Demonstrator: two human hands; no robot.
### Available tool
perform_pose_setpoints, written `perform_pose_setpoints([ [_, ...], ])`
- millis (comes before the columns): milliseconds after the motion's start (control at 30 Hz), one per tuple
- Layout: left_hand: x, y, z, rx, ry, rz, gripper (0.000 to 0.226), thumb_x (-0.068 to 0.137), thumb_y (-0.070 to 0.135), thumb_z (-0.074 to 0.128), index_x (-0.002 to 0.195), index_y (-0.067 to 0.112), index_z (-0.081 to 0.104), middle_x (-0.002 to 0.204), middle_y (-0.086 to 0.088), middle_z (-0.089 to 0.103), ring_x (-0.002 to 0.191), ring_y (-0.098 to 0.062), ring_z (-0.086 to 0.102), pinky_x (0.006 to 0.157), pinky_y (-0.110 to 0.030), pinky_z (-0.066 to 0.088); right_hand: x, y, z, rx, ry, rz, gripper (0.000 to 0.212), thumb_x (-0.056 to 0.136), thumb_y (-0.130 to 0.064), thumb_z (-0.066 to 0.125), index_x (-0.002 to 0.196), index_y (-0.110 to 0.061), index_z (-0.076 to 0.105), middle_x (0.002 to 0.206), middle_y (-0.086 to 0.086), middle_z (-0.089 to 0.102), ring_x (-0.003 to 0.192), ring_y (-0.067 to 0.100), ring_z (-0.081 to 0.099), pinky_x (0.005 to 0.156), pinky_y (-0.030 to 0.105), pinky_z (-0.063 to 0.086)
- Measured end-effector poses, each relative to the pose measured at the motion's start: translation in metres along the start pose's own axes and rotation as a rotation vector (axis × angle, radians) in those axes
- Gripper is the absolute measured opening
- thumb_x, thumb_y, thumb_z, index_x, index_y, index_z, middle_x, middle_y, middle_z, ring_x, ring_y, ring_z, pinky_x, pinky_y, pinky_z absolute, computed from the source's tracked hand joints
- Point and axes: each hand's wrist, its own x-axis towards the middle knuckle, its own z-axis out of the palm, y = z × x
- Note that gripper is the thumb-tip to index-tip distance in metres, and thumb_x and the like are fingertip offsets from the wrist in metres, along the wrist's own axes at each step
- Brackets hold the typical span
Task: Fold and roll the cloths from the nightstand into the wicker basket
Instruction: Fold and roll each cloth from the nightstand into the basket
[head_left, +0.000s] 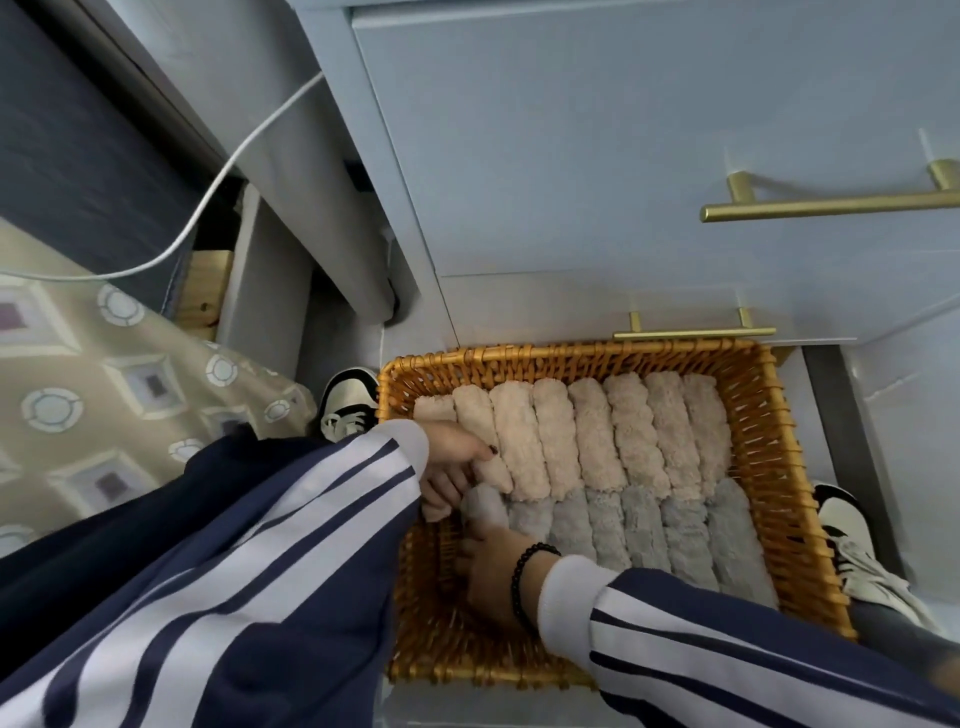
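Lying at the left end of the front row in the wicker basket (779, 467), a fluffy grey rolled cloth (485, 506) sits between both hands. Left hand (452, 467): fingers curled, pinching the roll's far end, thumb against a beige roll. Right hand (493, 566): fingers reach to the roll's near end; whether they grip it I cannot tell. Back row: plush beige rolls (597, 431), cylindrical, packed side by side. Front row: grey rolls (675, 530), same terry texture. Basket is rectangular, amber woven cane, on the floor just before a pale blue nightstand (571, 156) with brass bar handles (831, 205). Beaded black bracelet (524, 571) on right wrist.
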Motion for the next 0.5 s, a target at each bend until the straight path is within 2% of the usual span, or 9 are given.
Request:
perform_pose_setpoints([
  [33,0.003,-0.001,0.002,0.016,0.024,0.000,0.047,0.097,0.040,0.048,0.125,0.003,0.053,0.116,-0.015,0.063,0.113,-0.030,0.060,0.084,-0.038,0.053,0.008,0.002,0.000,0.045,-0.070,0.042,0.054,0.102,-0.042,0.031,0.151,-0.020,0.024,0.156,0.006,0.026,0.143,0.029,0.019,0.119,0.047,0.007],
  [100,0.007,-0.002,0.005,0.063,0.059,0.029,0.036,0.097,0.040,0.048,0.103,0.006,0.057,0.096,-0.010,0.066,0.103,-0.026,0.064,0.084,-0.037,0.054,0.021,0.003,0.002,0.169,-0.157,0.138,0.062,0.102,-0.042,0.030,0.153,-0.013,0.010,0.160,0.009,0.010,0.147,0.030,0.005,0.119,0.048,-0.001],
  [167,0.006,-0.003,0.007,0.127,0.094,0.071,0.034,0.098,0.040,0.046,0.087,0.010,0.057,0.097,-0.010,0.068,0.103,-0.025,0.066,0.087,-0.038,0.055,0.028,0.001,0.002,0.091,-0.195,0.168,0.063,0.103,-0.044,0.023,0.153,-0.013,0.001,0.161,0.007,0.004,0.147,0.030,0.000,0.117,0.051,-0.001],
  [200,0.003,-0.002,0.008,0.157,0.113,0.099,0.033,0.098,0.039,0.046,0.089,0.010,0.058,0.102,-0.011,0.069,0.103,-0.026,0.067,0.086,-0.038,0.056,0.030,-0.003,0.003,0.056,-0.224,0.179,0.062,0.103,-0.044,0.022,0.153,-0.015,-0.001,0.161,0.006,0.003,0.147,0.031,-0.001,0.116,0.054,0.001],
  [267,0.001,-0.001,0.010,0.224,0.172,0.180,0.036,0.098,0.039,0.047,0.111,0.006,0.055,0.110,-0.013,0.069,0.101,-0.027,0.068,0.076,-0.033,0.056,0.035,-0.011,0.007,0.059,-0.266,0.202,0.062,0.103,-0.042,0.026,0.153,-0.017,0.000,0.161,0.005,0.001,0.146,0.033,0.001,0.115,0.058,0.006],
  [367,0.000,-0.001,0.013,0.347,0.293,0.278,0.053,0.098,0.041,0.046,0.138,0.007,0.038,0.123,-0.014,0.063,0.110,-0.028,0.062,0.084,-0.032,0.050,0.040,-0.012,0.013,0.116,-0.290,0.224,0.061,0.103,-0.038,0.033,0.154,-0.017,0.007,0.160,0.007,0.007,0.145,0.036,0.007,0.112,0.061,0.011],
  [433,-0.003,-0.001,0.016,0.351,0.316,0.293,0.058,0.098,0.044,0.045,0.141,0.006,0.035,0.126,-0.014,0.060,0.112,-0.029,0.060,0.086,-0.033,0.048,0.040,-0.010,0.013,0.154,-0.295,0.229,0.062,0.102,-0.040,0.032,0.154,-0.016,0.006,0.160,0.009,0.008,0.145,0.036,0.007,0.113,0.060,0.009],
  [500,-0.005,-0.001,0.017,0.340,0.303,0.303,0.053,0.099,0.041,0.044,0.137,0.004,0.039,0.124,-0.015,0.061,0.111,-0.029,0.061,0.077,-0.029,0.049,0.036,-0.010,0.009,0.187,-0.285,0.235,0.063,0.102,-0.044,0.028,0.153,-0.016,0.004,0.160,0.011,0.008,0.145,0.037,0.005,0.114,0.060,0.004],
])
